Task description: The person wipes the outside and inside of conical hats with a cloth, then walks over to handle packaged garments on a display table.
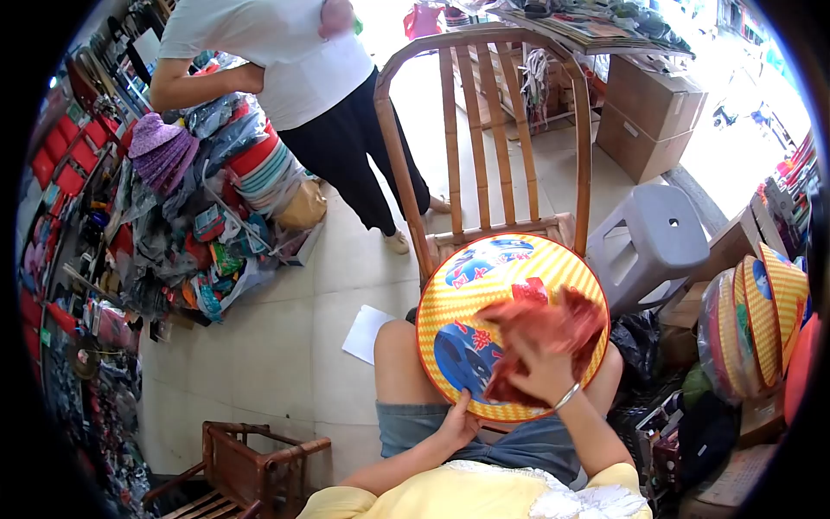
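Note:
A round conical hat (441, 316) with a yellow-and-white woven pattern, red rim, blue printed pictures and red characters lies across my lap, its top facing me. My left hand (458, 424) pinches the near rim, thumb on the upper side and fingers below. Over the right part of the hat, my right hand (543, 368), with a silver bangle on the wrist, is closed on a crumpled red cloth (581, 320). Motion blurs the cloth and some fingers. The cloth covers part of the printed surface.
A bamboo chair (493, 130) stands directly in front, a grey plastic stool (653, 229) to its right. Similar hats (756, 320) are stacked at right. A person (294, 86) stands ahead beside piled goods (229, 225). A small wooden chair (251, 463) is at lower left.

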{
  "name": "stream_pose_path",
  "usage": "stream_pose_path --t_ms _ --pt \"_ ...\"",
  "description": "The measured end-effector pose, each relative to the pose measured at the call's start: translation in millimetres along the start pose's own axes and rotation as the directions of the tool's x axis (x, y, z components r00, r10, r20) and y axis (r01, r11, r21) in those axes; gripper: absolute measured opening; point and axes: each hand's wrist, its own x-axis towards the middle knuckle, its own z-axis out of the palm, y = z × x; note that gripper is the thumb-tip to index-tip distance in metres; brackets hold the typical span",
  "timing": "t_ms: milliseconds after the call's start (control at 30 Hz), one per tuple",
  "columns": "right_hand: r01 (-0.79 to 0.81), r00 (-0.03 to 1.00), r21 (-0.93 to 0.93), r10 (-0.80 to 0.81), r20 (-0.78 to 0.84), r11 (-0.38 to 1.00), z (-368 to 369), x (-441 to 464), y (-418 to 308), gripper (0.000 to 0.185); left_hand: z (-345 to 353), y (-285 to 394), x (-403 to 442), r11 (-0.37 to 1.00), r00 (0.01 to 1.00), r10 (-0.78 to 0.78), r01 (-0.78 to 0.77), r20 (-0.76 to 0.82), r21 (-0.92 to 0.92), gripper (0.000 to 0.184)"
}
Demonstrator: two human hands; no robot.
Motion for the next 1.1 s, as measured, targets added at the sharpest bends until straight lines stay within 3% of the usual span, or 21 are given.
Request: stream_pose_path --t_ms 33,100,167,233,300,367,400,467,567,600,667,767,867,933,1033,1100 --pt "-0.07 0.994 -0.093 0.062 -0.086 0.993 -2.7 -2.5 12.6 0.076 0.2 -5.3 -0.7 1.0 1.0 -0.009 0.009 -0.004 -0.006 0.057" --pt "-0.083 0.913 0.233 0.168 -0.371 0.969 -11.3 37.9 35.8 0.068 -4.1 13.6 9.2 1.0 1.0 -0.019 0.019 0.01 0.019 0.056" --pt "-0.129 0.898 0.305 0.241 -0.368 0.944 -7.6 40.5 73.9 0.048 -6.2 13.9 2.1 0.999 1.0 -0.011 0.011 -0.005 0.04 0.055" --pt "-0.231 0.891 0.412 0.362 -0.274 0.881 3.1 30.1 113.0 0.045 -11.8 9.0 8.1 0.997 0.999 -0.035 0.037 -0.031 0.074 0.055" --pt "-0.27 0.876 0.379 0.389 -0.286 0.885 14.0 17.4 106.8 0.048 -11.0 14.8 1.1 0.996 0.999 0.003 0.001 -0.036 0.088 0.056" --pt "-0.273 0.895 0.273 0.347 -0.279 0.923 3.3 5.1 69.0 0.064 -14.8 15.6 1.7 0.995 1.0 0.01 -0.007 -0.03 0.103 0.058" --pt "-0.285 0.902 0.21 0.336 -0.27 0.935 -5.5 -9.2 47.0 0.071 -11.8 7.8 4.0 1.0 1.0 -0.008 0.008 0.014 0.028 0.051" --pt "-0.243 0.933 0.116 0.265 -0.244 0.963 -7.5 -22.2 -1.4 0.073 -21.0 2.6 -1.6 1.0 1.0 -0.006 0.006 0.023 0.027 0.052" --pt "0.106 0.965 -0.222 -0.154 -0.213 0.969 30.0 -37.0 -21.2 0.071 -24.5 7.2 5.2 1.0 0.998 -0.03 0.031 0.061 -0.003 0.051" --pt "0.108 0.962 -0.234 -0.16 -0.22 0.966 27.4 -27.7 -17.0 0.071 -0.2 12.3 -3.1 0.997 0.998 -0.017 0.013 0.058 0.072 0.059" --pt "0.063 0.968 -0.163 -0.101 -0.231 0.985 15.3 -8.5 -5.5 0.069 -7.4 8.9 3.1 0.997 0.999 -0.004 0.0 0.047 0.083 0.059" --pt "-0.043 0.932 0.176 0.103 -0.347 0.984 -19.0 32.1 22.6 0.069 -5.5 8.5 4.8 0.997 1.0 0.009 -0.011 0.021 0.08 0.058" --pt "-0.13 0.946 0.318 0.213 -0.243 0.939 -14.3 47.7 76.3 0.058 -6.6 6.0 5.2 0.997 1.0 0.0 0.001 -0.003 0.077 0.058" --pt "-0.268 0.915 0.274 0.333 -0.227 0.923 4.7 39.1 110.5 0.055 -5.1 8.8 6.4 1.0 1.0 0.008 -0.008 0.019 0.01 0.048" --pt "-0.513 0.811 0.167 0.54 -0.227 0.842 22.1 2.7 119.4 0.058 -7.7 9.8 7.1 1.0 1.0 0.008 -0.008 0.023 -0.015 0.048" --pt "-0.523 0.806 0.226 0.563 -0.182 0.822 20.8 -26.0 101.8 0.064 -7.0 9.3 3.8 1.0 1.0 0.006 -0.006 0.026 0.018 0.051"
